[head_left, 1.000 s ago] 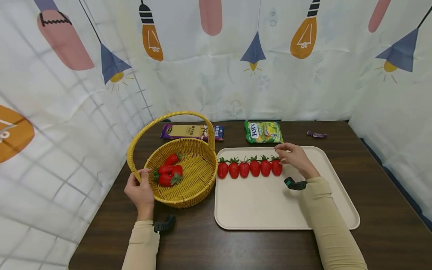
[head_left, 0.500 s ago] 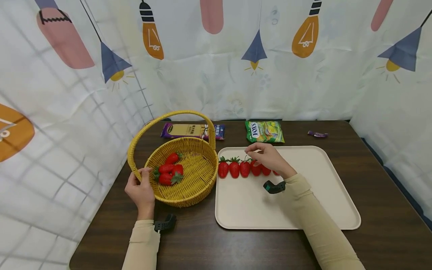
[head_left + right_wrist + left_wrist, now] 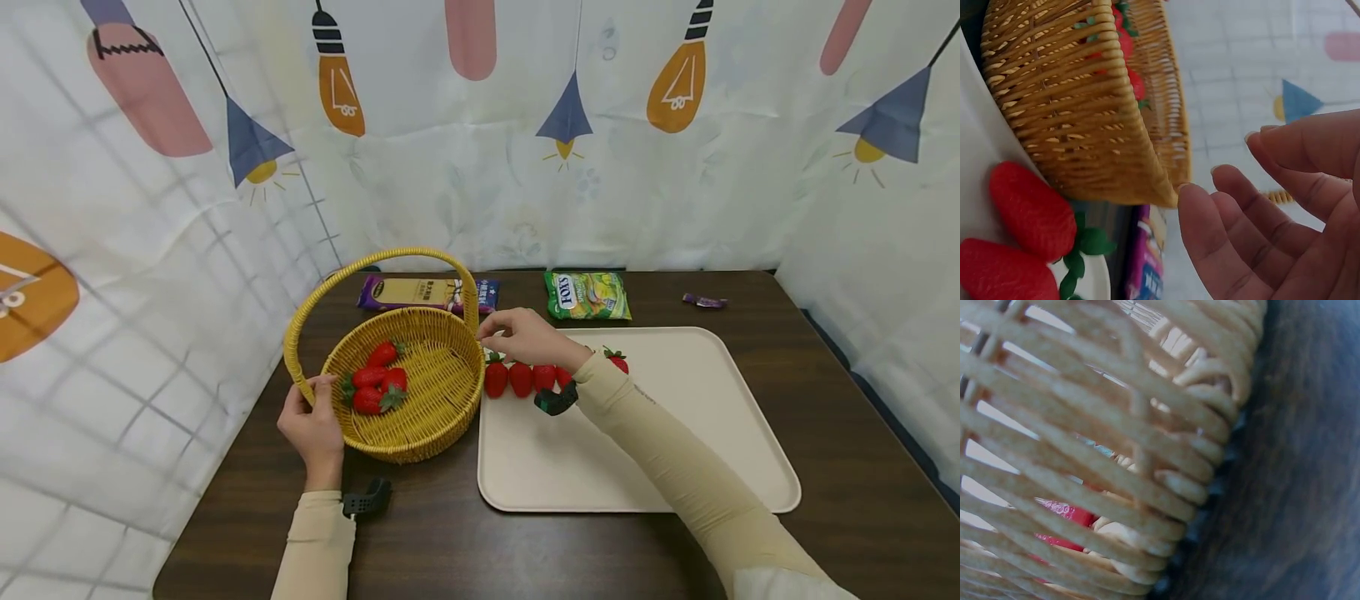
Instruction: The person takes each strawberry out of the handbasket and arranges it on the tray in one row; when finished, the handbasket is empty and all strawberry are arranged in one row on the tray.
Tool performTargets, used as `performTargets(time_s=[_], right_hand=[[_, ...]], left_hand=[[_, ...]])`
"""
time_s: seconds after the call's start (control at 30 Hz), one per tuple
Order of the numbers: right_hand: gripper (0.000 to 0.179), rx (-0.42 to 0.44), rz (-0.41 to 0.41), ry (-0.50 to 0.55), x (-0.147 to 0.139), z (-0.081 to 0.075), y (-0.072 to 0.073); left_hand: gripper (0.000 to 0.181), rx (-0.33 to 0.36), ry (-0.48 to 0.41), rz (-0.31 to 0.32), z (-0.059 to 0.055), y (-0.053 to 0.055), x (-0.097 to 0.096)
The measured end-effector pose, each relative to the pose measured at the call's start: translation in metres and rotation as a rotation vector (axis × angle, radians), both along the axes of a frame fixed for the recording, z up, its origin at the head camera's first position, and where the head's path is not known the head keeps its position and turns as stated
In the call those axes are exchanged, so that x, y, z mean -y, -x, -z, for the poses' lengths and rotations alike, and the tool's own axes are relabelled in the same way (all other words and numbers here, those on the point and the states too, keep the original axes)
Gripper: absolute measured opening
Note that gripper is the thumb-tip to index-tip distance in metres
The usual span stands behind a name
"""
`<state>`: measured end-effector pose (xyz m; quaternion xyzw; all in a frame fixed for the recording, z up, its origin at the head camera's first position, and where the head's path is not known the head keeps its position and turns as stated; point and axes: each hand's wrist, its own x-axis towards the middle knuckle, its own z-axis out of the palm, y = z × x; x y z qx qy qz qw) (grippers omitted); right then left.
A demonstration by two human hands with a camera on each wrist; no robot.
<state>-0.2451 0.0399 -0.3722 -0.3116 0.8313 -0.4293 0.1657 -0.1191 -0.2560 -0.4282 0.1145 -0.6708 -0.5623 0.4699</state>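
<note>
At the left, my left hand [image 3: 311, 425] grips the yellow wicker basket [image 3: 435, 383] where its arched handle [image 3: 352, 265] meets the rim. Several red strawberries [image 3: 369, 400] lie inside, on the left. My right hand [image 3: 528, 337] is beside the basket's right rim, above the tray's back left corner. In the right wrist view its fingers [image 3: 1200, 219] are loosely bent and apart, with nothing between them. Below it, a row of strawberries [image 3: 495, 379] lies on the cream tray [image 3: 600, 467], partly hidden by the hand and sleeve. The left wrist view shows only woven basket wall [image 3: 1085, 425] and dark table.
Behind the basket lies a purple and yellow packet [image 3: 420, 292]. A green candy bag [image 3: 588, 296] is behind the tray, and a small purple wrapped sweet [image 3: 705, 300] sits at the back right. A printed curtain [image 3: 480, 200] hangs behind the dark table [image 3: 450, 542].
My right hand has moved left over the strawberry row, from its right end to the basket's right rim. My left hand stays on the basket handle.
</note>
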Motion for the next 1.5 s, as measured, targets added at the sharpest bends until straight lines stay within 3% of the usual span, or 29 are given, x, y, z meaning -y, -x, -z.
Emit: performTargets(time_s=[0.23, 0.37, 0.53, 0.7, 0.87, 1.07, 1.23, 1.5], right_hand=[[0.018, -0.189, -0.149, -0.182, 0.042, -0.010, 0.004], [0.022, -0.121, -0.173, -0.135, 0.059, -0.006, 0.006], [0.024, 0.020, -0.146, -0.061, 0.076, 0.003, 0.003], [0.024, 0.002, -0.121, -0.093, 0.092, 0.010, 0.000], [0.025, -0.031, -0.146, -0.127, 0.106, 0.013, -0.001], [0.027, 0.009, -0.186, -0.157, 0.119, 0.009, -0.003], [0.027, -0.012, -0.213, -0.189, 0.127, 0.002, -0.006], [0.030, 0.085, -0.188, -0.102, 0.141, 0.001, -0.008]], left_hand=[[0.024, -0.003, -0.004, 0.001, 0.001, -0.001, 0.000], [0.025, -0.006, -0.002, -0.001, 0.001, -0.002, 0.000], [0.026, -0.005, 0.004, 0.006, 0.000, -0.001, 0.000], [0.026, -0.007, 0.000, 0.009, 0.001, 0.000, 0.001], [0.025, -0.008, -0.001, 0.002, 0.002, 0.000, 0.001], [0.026, -0.012, -0.005, 0.003, 0.001, -0.001, 0.002], [0.027, 0.001, -0.001, -0.005, 0.000, -0.002, 0.003], [0.026, -0.001, 0.014, -0.001, 0.000, -0.003, 0.002]])
